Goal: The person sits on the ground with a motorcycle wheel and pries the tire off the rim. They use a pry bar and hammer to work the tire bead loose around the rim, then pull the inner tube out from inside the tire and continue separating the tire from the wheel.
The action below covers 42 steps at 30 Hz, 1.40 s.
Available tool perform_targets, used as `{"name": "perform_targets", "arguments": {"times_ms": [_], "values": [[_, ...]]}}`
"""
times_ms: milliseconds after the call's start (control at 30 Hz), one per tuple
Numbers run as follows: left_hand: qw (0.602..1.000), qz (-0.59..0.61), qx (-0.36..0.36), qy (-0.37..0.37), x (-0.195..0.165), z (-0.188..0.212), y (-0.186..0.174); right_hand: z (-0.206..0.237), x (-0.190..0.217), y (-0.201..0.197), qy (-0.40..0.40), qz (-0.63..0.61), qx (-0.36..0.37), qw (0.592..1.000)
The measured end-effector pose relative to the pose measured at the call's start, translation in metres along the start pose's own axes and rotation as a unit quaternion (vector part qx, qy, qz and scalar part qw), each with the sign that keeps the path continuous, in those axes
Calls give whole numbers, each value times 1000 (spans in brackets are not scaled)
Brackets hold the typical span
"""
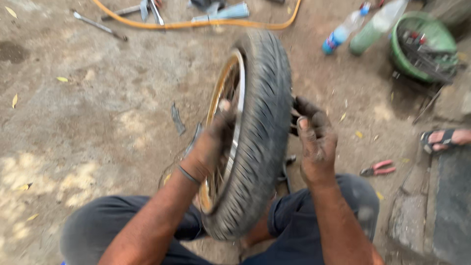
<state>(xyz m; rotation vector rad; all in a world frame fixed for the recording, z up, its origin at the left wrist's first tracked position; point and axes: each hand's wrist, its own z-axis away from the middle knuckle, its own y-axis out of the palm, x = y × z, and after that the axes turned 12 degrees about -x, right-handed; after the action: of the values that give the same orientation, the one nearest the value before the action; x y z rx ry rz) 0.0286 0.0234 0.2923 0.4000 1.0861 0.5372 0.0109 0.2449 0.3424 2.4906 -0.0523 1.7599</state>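
Note:
A black treaded tyre on a gold-coloured spoked rim stands upright between my knees. My left hand, dirty and with a band at the wrist, reaches into the rim side and grips the wheel near the spokes. On the tyre's right side, my right hand, also grimy, has its fingers curled around the sidewall. Motion blur softens the wheel and both hands.
Red-handled pliers lie on the dirt at right. A green basin with tools and two plastic bottles sit at top right. An orange hose and metal tools lie at top. Another person's sandalled foot is at right.

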Motion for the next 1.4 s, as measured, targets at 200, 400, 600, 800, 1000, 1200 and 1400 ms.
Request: {"name": "perform_targets", "arguments": {"times_ms": [200,400,600,800,1000,1200,1400], "values": [[915,-152,-75,366,-71,23,-95,-5,-28,-52,-40,54,23,997],[956,82,-143,244,-48,70,-179,-10,-35,-112,-46,85,43,994],[933,9,-152,326,-37,40,-280,8,-36,-132,-99,102,97,985],[919,66,-189,339,34,53,-272,10,-35,-125,-118,101,118,981],[945,74,-288,137,93,66,-166,5,-31,-111,-135,103,135,976],[877,296,-374,-57,216,36,-50,-7,-14,-98,-147,95,121,977],[874,247,-389,-155,335,-5,-15,-9,-4,-94,-75,62,101,990]]}}
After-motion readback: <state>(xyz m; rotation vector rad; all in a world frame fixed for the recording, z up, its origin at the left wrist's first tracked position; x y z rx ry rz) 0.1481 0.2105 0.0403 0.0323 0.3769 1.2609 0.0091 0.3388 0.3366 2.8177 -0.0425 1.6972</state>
